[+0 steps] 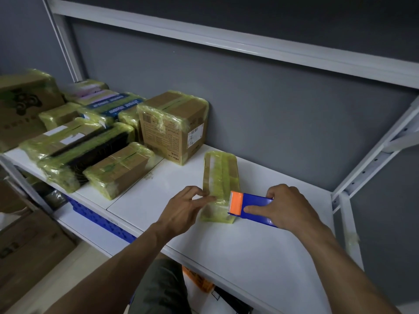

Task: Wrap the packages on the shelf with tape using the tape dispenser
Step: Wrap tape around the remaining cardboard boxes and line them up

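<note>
So both arms reach out over the white shelf (249,245), forearms angled in toward each other. The left hand (181,207) has its fingers mostly straight, tips pressing down on the near end of the long flat package (221,175), which lies on the shelf already covered in yellowish tape. The right hand (285,207) is wrapped over the blue tape dispenser (256,199), thumb along its side, with the orange cutter end butted against the package's near right edge. The other wrapped boxes (174,125) are piled off to the left.
</note>
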Tool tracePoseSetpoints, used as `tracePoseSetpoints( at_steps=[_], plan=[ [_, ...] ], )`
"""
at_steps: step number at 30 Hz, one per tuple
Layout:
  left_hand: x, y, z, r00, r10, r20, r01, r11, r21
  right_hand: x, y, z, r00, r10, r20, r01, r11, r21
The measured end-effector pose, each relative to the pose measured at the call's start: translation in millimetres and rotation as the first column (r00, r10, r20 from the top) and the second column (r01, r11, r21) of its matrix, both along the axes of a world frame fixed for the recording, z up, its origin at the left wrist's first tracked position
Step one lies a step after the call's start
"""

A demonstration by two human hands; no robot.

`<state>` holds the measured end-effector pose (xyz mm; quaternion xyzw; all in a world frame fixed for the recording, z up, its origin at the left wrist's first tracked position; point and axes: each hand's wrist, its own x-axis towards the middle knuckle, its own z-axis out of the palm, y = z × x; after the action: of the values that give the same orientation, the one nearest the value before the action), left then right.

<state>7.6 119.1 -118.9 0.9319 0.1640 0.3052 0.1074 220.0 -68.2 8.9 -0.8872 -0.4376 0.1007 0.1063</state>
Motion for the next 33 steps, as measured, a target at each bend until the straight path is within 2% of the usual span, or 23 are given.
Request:
tracePoseSetpoints(
  at_steps=[7, 12, 20, 23, 28, 33],
  plan=[
    [1, -2, 8, 0.996, 0.083, 0.027, -0.081, 0.994, -0.070, 6, 11, -8, 0.998, 0.014, -0.053, -0.017, 0.999, -0.044],
    [14, -7, 5, 0.997, 0.031, 0.077, -0.018, 0.987, -0.158, 9, 12, -13, 0.997, -0.007, -0.082, 0.003, 0.999, -0.040],
    [16, -13, 0, 0.996, -0.036, -0.081, 0.037, 0.999, 0.015, 9, 9, -16, 0.995, -0.008, -0.104, 0.005, 0.999, -0.038],
    [15, -10, 5, 0.998, -0.041, -0.055, 0.041, 0.999, -0.016, 7, 8, -14, 0.993, -0.010, -0.117, 0.007, 1.000, -0.026],
    [2, 8, 9, 0.990, -0.142, -0.025, 0.143, 0.987, 0.072, 1, 7, -11, 0.981, -0.031, -0.191, 0.037, 0.999, 0.028],
    [-7, 15, 14, 0.993, -0.116, -0.011, 0.116, 0.993, 0.007, 6, -4, -9, 0.980, -0.046, -0.192, 0.050, 0.999, 0.018]
  ],
)
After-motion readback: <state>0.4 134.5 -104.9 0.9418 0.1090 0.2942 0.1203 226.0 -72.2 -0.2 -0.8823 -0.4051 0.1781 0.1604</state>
